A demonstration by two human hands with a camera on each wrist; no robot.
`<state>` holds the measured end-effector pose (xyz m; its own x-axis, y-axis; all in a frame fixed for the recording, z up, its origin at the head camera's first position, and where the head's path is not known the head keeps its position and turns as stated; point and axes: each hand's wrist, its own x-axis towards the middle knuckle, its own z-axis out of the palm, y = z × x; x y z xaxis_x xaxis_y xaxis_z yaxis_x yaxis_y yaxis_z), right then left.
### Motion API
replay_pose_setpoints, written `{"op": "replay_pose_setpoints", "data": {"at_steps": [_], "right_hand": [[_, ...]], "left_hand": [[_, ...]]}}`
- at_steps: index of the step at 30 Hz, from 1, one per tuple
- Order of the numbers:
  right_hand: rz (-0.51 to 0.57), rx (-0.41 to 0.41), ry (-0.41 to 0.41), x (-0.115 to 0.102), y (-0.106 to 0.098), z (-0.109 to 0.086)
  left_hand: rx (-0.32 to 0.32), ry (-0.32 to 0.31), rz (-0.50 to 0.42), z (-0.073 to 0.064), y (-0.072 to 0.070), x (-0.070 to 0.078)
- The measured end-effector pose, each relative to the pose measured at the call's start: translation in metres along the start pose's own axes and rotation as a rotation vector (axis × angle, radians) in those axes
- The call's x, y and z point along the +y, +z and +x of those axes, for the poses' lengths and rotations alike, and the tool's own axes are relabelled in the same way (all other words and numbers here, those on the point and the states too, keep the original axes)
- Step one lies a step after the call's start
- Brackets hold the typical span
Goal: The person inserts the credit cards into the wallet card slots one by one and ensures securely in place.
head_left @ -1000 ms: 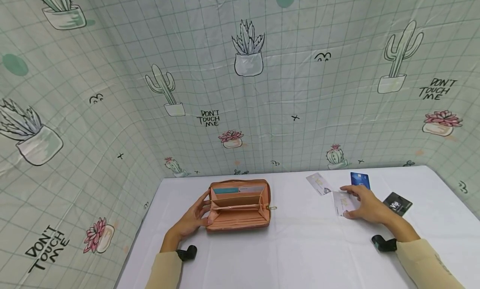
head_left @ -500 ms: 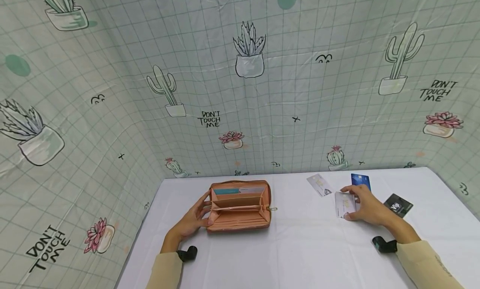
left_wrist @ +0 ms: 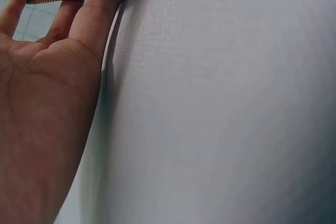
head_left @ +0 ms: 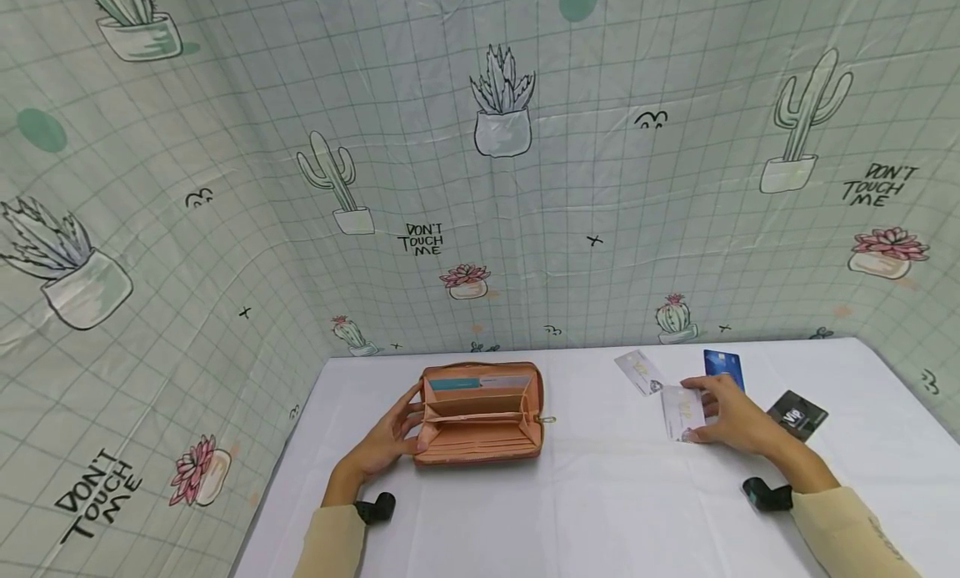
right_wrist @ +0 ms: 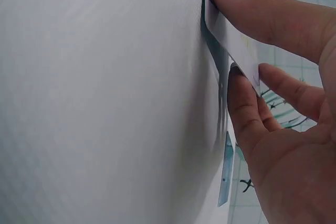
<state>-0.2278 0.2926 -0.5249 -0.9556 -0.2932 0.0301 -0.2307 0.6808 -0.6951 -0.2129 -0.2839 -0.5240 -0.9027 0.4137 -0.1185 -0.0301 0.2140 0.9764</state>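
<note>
An orange-brown zip wallet (head_left: 480, 459) lies opened out on the white table in the head view, a teal card (head_left: 455, 384) and a pale card (head_left: 504, 381) showing in its back slot. My left hand (head_left: 381, 441) holds the wallet's left side, thumb at the front corner and fingers along the edge. Over on the right, a pale silvery VIP card (head_left: 679, 413) is pinched between the thumb and fingers of my right hand (head_left: 733, 417). The right wrist view shows this card (right_wrist: 236, 45) tilted, part of it raised off the tabletop.
Another pale VIP card (head_left: 639, 371) lies farther back, close to the held one. A blue card (head_left: 723, 368) sits behind my right hand, and a black VIP card (head_left: 798, 415) lies to its right. A cactus-print cloth (head_left: 555, 186) rises behind the table (head_left: 585, 511).
The pinched card has changed its tilt and shifted slightly left in my right fingers, lifting from the table. My left hand and the wallet keep their place.
</note>
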Motion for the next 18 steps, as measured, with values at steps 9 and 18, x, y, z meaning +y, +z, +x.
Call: {"op": "replay_pose_setpoints", "data": {"at_steps": [9,18], "right_hand": [[0.102,-0.041,-0.021,-0.003,0.0,-0.001],[0.146,-0.018,-0.023,-0.017,-0.004,0.001]], "left_hand": [[-0.02,0.015,-0.008,0.0,-0.001,-0.002],[-0.024,0.026,-0.015,0.0,0.0,0.001]]}}
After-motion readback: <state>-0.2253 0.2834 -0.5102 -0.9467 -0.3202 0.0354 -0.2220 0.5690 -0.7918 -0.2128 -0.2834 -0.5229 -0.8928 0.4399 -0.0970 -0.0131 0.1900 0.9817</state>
